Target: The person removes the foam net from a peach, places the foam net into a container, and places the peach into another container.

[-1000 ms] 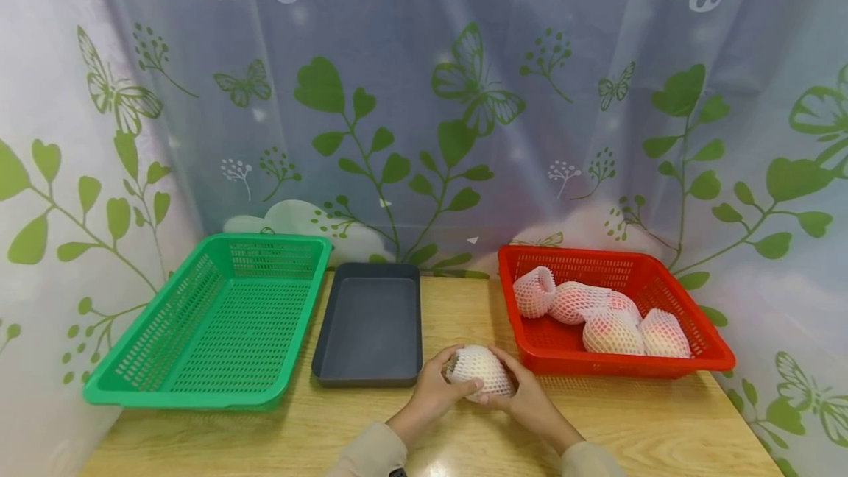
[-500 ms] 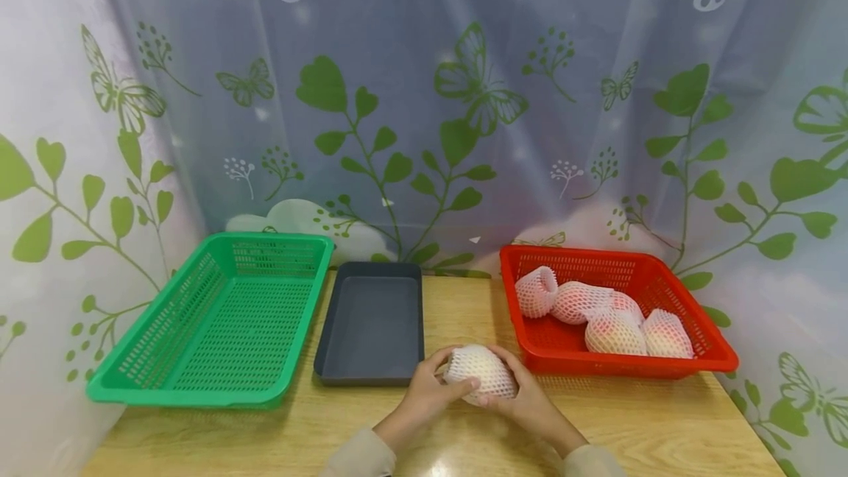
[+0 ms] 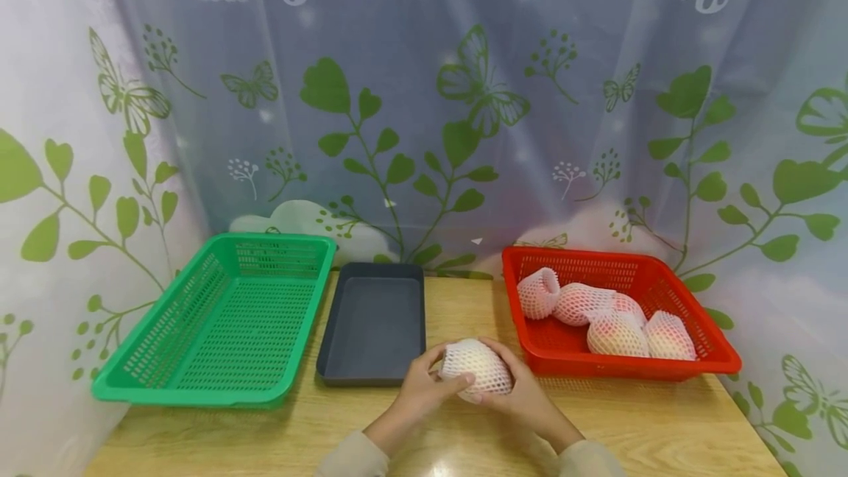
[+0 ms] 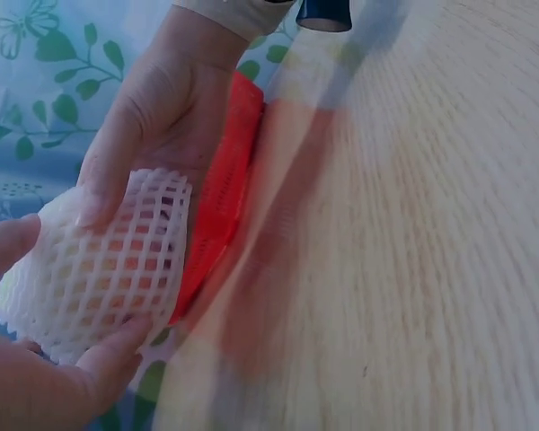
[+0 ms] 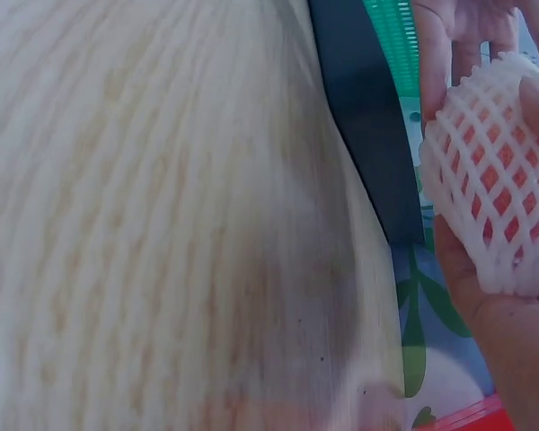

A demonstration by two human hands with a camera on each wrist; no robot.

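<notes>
In front of the person, both hands hold a fruit wrapped in a white foam net [image 3: 478, 366]. The left hand [image 3: 419, 389] grips its left side, thumb across the near face. On the opposite side, the right hand [image 3: 530, 394] curls around it with the thumb toward the left thumb. Red and yellowish skin shows through the mesh of the foam net [image 4: 117, 269] in the left wrist view. From the right wrist, pinkish red shows through the diamond openings of the net [image 5: 499, 180]. Part of the fruit is hidden by the fingers.
A red basket [image 3: 623, 366] at right holds several fruits in pinkish-white foam nets [image 3: 617, 333]. A dark grey tray [image 3: 374, 330] stands left of centre, beside a green basket [image 3: 245, 337]. All rest on a wooden table [image 3: 662, 425] before a patterned curtain [image 3: 411, 94].
The hands and the fruit have shifted slightly left, and the fruit has turned a little between the fingers. The baskets and tray stay put.
</notes>
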